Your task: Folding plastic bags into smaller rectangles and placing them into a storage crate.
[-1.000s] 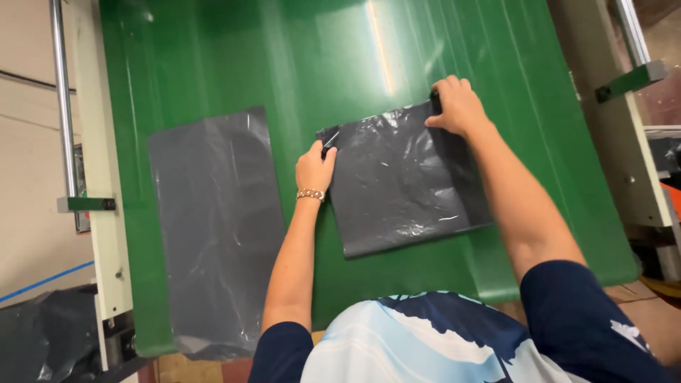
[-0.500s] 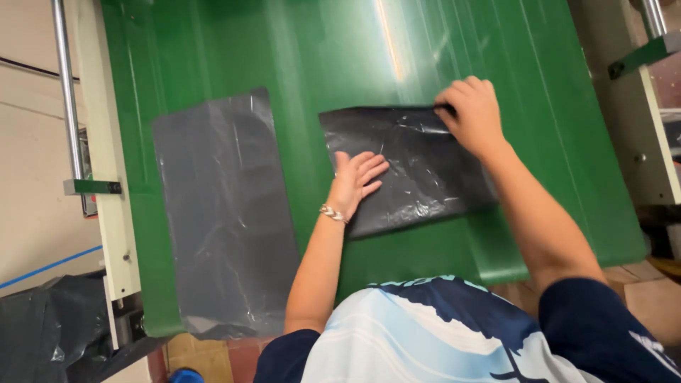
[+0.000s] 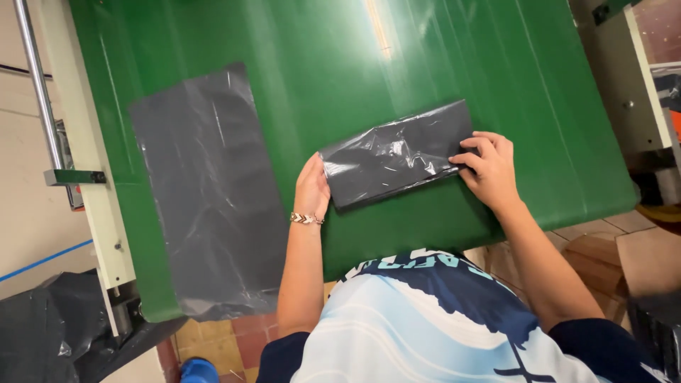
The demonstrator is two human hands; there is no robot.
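The left hand (image 3: 312, 186) rests edge-on against the left end of the folded grey plastic bag (image 3: 397, 152), fingers straight and together, thumb side up; it presses the bag's short edge and grips nothing. A beaded bracelet (image 3: 306, 219) sits on the left wrist. The right hand (image 3: 491, 170) lies flat on the right end of the same bag, fingers spread slightly, fingertips (image 3: 464, 152) pressing down on the plastic; it is open, palm down, with nothing clasped.

The folded grey plastic bag lies between the two hands as a narrow strip, tilted so that its right end sits higher in the view than its left end. It rests on the green table (image 3: 355, 64), near the edge closest to the person.

A second, unfolded grey plastic sheet (image 3: 206, 191) lies flat on the table to the left, well apart from the folded bag, its lower end overhanging the near edge. A white metal frame (image 3: 85, 149) runs along the table's left side
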